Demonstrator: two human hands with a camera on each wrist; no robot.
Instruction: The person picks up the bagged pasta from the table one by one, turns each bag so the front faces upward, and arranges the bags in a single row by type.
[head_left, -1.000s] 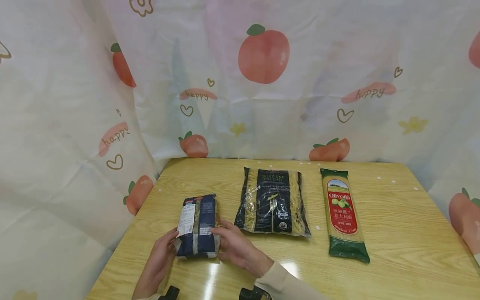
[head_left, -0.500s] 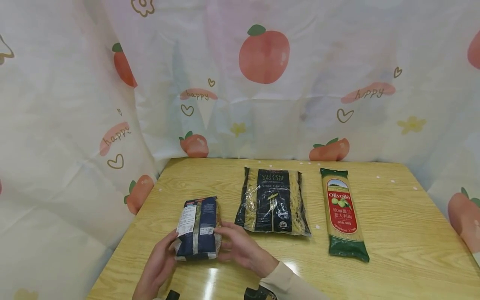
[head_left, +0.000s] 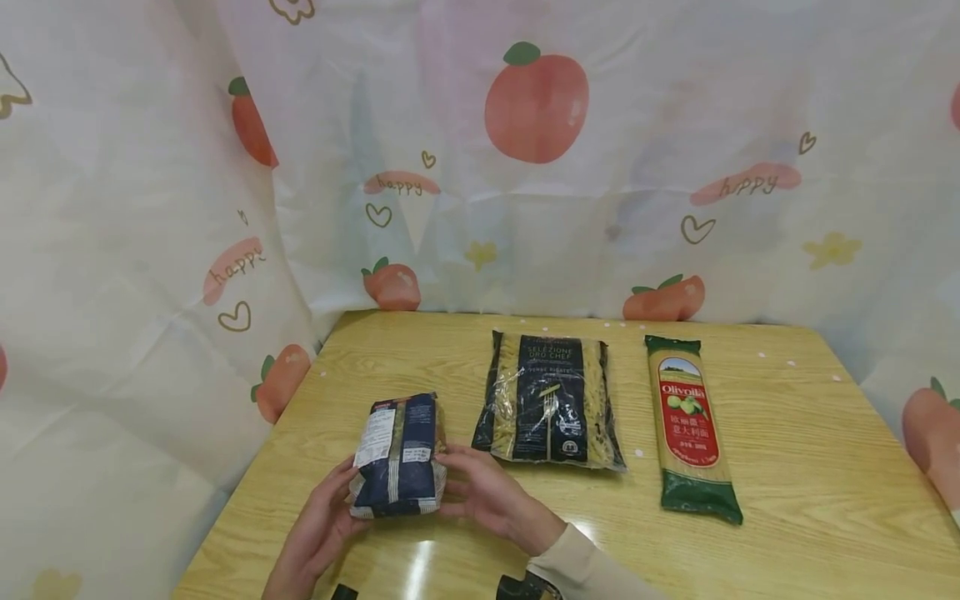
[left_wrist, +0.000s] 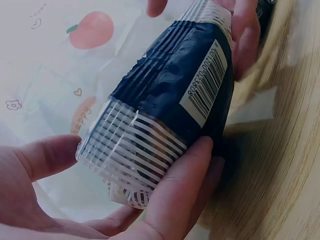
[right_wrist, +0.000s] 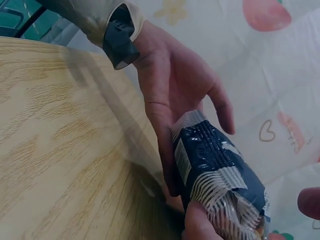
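Note:
A dark blue pasta bag (head_left: 401,483) with a white label, clear side panels and white-striped ends is tilted between both hands at the table's left front. My left hand (head_left: 322,521) holds its left side; in the left wrist view the thumb and fingers (left_wrist: 175,190) stand around a striped corner, below the barcode. My right hand (head_left: 491,500) grips the opposite side, thumb at the front edge and fingers behind it. In the right wrist view, the bag (right_wrist: 215,155) sits against that hand's fingers, close over the wood, its underside in shadow.
A large black-and-clear bag of penne (head_left: 551,408) lies right of the hands. Farther right lies a long green-ended spaghetti pack (head_left: 686,425) with a red label. A fruit-printed curtain (head_left: 585,233) rises behind and left of the wooden table (head_left: 810,450).
The pasta bag has tilted a little and its lower end shows more. My right hand has shifted slightly right, its thumb now at the bag's edge. The other two packs stay put.

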